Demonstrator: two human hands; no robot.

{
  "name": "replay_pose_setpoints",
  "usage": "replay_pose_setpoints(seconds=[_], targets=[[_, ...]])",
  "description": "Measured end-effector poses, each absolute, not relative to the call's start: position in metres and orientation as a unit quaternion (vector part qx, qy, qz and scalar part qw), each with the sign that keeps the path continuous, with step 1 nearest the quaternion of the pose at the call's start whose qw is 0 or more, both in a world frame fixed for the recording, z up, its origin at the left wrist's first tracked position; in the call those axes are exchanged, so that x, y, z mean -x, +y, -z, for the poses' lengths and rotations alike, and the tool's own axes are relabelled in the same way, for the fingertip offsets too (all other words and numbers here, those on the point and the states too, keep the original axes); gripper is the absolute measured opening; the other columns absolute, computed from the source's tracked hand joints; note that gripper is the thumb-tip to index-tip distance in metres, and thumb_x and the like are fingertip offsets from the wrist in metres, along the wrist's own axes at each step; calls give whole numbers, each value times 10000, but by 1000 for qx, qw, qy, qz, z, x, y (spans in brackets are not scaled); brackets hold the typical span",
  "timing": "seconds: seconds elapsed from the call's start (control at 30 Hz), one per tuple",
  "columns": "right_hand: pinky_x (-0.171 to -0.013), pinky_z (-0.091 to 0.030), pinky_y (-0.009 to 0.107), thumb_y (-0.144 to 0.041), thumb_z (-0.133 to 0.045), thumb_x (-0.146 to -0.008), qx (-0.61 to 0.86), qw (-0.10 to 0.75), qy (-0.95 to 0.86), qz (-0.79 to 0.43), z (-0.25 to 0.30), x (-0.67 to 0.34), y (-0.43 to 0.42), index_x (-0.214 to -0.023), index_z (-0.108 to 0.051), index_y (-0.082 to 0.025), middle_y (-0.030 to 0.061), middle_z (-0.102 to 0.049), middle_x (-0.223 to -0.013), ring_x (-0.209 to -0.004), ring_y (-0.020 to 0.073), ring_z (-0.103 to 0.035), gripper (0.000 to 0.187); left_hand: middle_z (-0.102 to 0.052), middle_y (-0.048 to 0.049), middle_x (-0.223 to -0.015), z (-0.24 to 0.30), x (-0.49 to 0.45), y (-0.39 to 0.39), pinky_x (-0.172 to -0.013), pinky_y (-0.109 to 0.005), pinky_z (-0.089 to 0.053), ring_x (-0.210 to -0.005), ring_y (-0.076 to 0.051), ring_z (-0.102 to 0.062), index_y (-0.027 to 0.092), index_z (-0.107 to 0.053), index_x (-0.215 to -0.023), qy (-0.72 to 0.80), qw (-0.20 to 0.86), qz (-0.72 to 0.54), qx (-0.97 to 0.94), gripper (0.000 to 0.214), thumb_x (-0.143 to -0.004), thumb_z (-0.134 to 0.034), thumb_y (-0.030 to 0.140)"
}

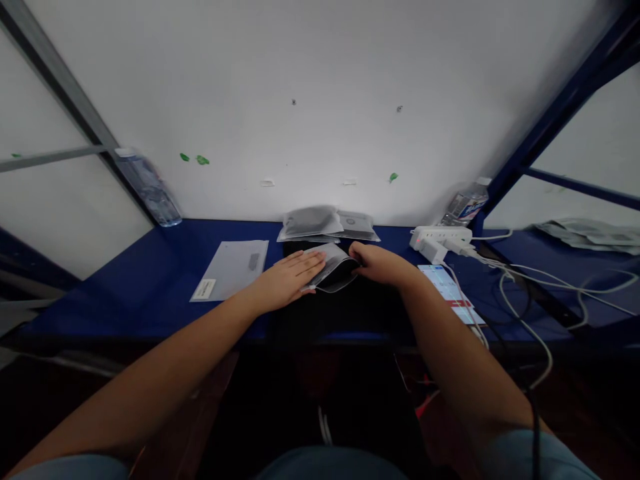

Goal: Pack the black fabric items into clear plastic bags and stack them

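A frosted zip bag [330, 257] lies on a black mat [320, 313] in front of me, its mouth gaping toward me with a dark interior. My left hand [287, 277] rests flat on the bag's left side, fingers stretched out together over it, thumb near the mouth's left corner. At the mouth's right corner, my right hand [373, 261] is closed on the bag's edge, with some fingertips hidden at the opening. Left of my left hand lies another flat frosted bag [233, 267] with a small white label. What the gaping bag contains cannot be made out.
More frosted bags [313, 221] are stacked against the white wall. On the right are a power strip [440, 235] with plugs and white cables, a lit phone [445, 287] and a bottle [465, 203]. Another bottle [150, 190] stands at the left back of the blue table [125, 280].
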State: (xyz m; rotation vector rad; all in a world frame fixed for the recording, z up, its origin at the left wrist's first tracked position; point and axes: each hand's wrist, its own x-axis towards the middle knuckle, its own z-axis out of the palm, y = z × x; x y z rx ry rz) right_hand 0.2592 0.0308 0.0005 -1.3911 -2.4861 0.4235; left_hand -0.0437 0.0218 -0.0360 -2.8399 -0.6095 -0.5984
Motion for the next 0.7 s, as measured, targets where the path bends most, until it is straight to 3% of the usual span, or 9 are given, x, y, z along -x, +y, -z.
replay_pose_setpoints(seconds=[0.13,0.27,0.33,0.5,0.7], targets=[[-731,-432,278,-84,-708,-792,499,116,-851,-116,3,-254,33,-1064,-571,-207,44,-708,-997,-862,198,-638,329,-282,-113,-1714,37,43,24,-1308,-422,-221,-1582,-217,-286,213,-113,-1674,-218,85,142,962,705,-1039,-417,196],[-801,-460,310,-172,-693,-853,521,71,-850,-40,5,-246,33,-1013,-632,-187,103,-743,-1061,-960,247,-684,172,-237,-83,-1729,36,44,22,-1301,-396,-236,-1595,-190,-241,242,-116,-1675,-211,84,132,965,743,-993,-355,72],[-812,-469,319,-191,-637,-886,523,52,-851,-6,4,-242,32,-983,-661,-192,111,-756,-1078,-990,262,-699,100,-244,-89,-1725,36,44,22,-1297,-399,-253,-1596,-196,-238,228,-144,-1673,-207,85,135,965,719,-1001,-352,74],[-764,-481,329,-202,-560,-915,581,48,-810,63,0,-233,30,-968,-714,-211,112,-776,-1048,-997,291,-719,164,-291,-78,-1711,38,43,24,-1298,-397,-261,-1586,-184,-265,240,-178,-1669,-195,89,160,964,641,-1053,-322,134],[-782,-472,334,-190,-545,-930,576,45,-816,34,10,-232,35,-920,-713,-193,129,-765,-1017,-976,281,-707,168,-283,-79,-1712,37,42,22,-1301,-393,-244,-1589,-189,-255,233,-190,-1665,-206,74,137,966,630,-1054,-317,144]])
